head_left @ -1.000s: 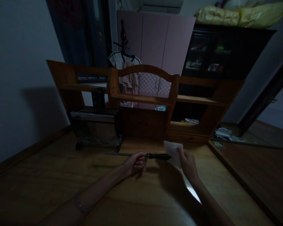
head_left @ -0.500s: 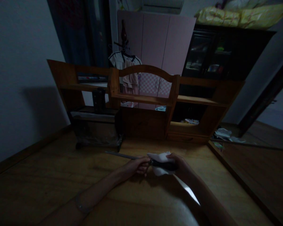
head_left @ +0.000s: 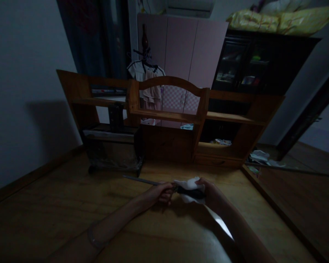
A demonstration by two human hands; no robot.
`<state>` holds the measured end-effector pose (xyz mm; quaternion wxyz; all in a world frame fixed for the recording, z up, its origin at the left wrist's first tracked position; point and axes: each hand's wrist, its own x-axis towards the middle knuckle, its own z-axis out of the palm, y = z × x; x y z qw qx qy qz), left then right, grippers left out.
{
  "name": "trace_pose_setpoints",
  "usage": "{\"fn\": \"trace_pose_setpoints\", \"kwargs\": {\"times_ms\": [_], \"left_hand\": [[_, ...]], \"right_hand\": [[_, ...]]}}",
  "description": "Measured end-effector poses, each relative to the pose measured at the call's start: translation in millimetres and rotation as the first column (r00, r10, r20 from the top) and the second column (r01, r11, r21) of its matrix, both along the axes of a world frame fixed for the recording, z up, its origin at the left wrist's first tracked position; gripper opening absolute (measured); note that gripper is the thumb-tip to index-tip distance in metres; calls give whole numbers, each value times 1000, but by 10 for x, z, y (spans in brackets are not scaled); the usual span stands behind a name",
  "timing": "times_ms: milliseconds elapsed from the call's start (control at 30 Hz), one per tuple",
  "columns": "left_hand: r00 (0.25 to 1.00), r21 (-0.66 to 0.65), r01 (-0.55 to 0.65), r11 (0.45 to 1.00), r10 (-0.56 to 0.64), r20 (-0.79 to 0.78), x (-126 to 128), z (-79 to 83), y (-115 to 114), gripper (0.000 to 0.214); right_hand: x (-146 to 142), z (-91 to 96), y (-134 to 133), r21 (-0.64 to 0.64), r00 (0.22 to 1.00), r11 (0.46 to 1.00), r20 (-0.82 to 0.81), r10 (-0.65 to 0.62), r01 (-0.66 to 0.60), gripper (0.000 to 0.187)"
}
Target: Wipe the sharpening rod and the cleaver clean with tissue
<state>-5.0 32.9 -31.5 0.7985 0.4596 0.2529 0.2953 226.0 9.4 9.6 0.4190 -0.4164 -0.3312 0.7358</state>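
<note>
A long thin metal rod with a dark handle (head_left: 142,180) lies level above the wooden desk (head_left: 71,204), its tip pointing left. My left hand (head_left: 159,192) is closed round the rod just left of the handle. My right hand (head_left: 212,192) is wrapped round the dark handle through a white tissue (head_left: 189,184), which is bunched over the handle. Both hands hover near the middle of the desk, in dim light.
A wooden shelf unit (head_left: 167,117) stands at the back of the desk, with a dark knife rack (head_left: 112,146) at its left. Papers (head_left: 260,157) lie at the right edge. A pink wardrobe (head_left: 186,54) and dark cabinet (head_left: 252,62) stand behind.
A second ago my right hand held the tissue up, unfolded, beside the handle. It has since folded the tissue over the handle and closed on it. My left hand has kept its grip.
</note>
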Motion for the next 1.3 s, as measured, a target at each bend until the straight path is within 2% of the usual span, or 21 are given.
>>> {"fn": "trace_pose_setpoints", "kwargs": {"times_ms": [267,600,767,900,1300], "left_hand": [[999,-14,-40,999,40,13,-16,-60,38,23],[999,-41,-37,998,38,16,-19,-50,46,22],[999,-58,-23,998,25,27,-23,-56,52,19],[998,-66,-37,997,40,49,-25,-69,65,19],[998,-67,-39,997,43,55,-21,-28,42,19]], "right_hand": [[-46,96,-52,-5,999,999,-33,43,-43,23],[-107,160,-67,-10,999,1000,39,20,-19,24],[-85,70,-9,-1,998,1000,48,-26,26,21],[-38,-8,24,16,1000,1000,13,-7,7,22],[-39,-14,17,20,1000,1000,15,-9,9,25]]}}
